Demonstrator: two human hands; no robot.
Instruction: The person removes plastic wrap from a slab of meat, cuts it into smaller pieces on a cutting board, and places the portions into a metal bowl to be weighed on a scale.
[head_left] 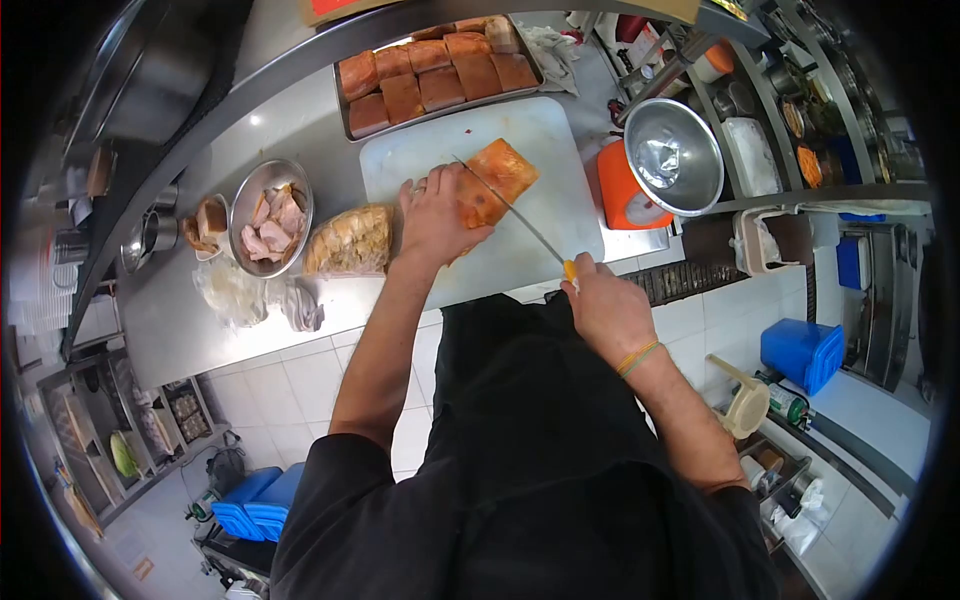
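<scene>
An orange-brown slab of meat (508, 168) lies on a white cutting board (570, 200). My left hand (436, 215) holds the slab down at its left part, with the fingers curled over it. My right hand (612, 312) is closed round the yellow handle of a long knife (533, 231). The thin blade lies across the slab, just right of my left hand. How deep the edge sits in the meat cannot be seen. Beside my left wrist is a clear plastic bag of pale, sliced-looking food (350, 241).
Behind the board stands a metal tray (346, 125) with several meat blocks. To the left is a steel bowl (309, 200) of pink meat pieces. An orange scale (613, 180) bears a large steel bowl (715, 165) at the right. A shelf edge (270, 75) crosses overhead.
</scene>
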